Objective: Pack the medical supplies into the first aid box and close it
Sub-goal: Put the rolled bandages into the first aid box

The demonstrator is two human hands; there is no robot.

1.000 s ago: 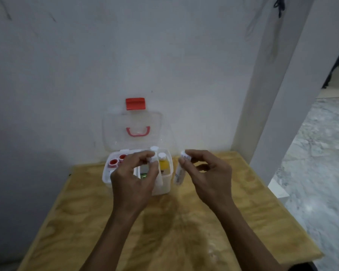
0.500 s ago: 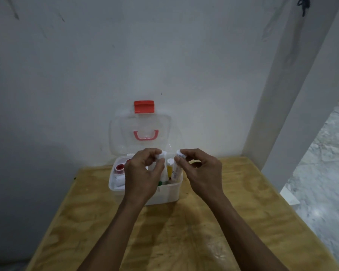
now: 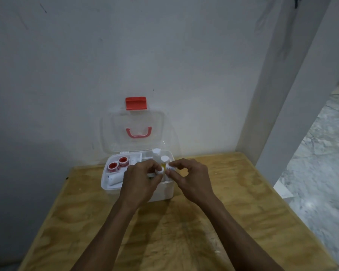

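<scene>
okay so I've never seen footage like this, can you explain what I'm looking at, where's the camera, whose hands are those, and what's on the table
There is no machine here: a person does the job with two bare hands. The one picture comes from a wide-angle camera worn on the person's head, looking forward and down, so the arms reach in from the bottom edge.

On the wooden table stands a white first aid box, close to the wall. Its clear lid is tipped up, with a red latch on top and a red handle.

Inside, at the left, lie two red-and-white tape rolls and a white roll. White-capped bottles stand at the right.

The left hand and the right hand each pinch a small white bottle in their fingers over the box, apparently lowering them in.
</scene>
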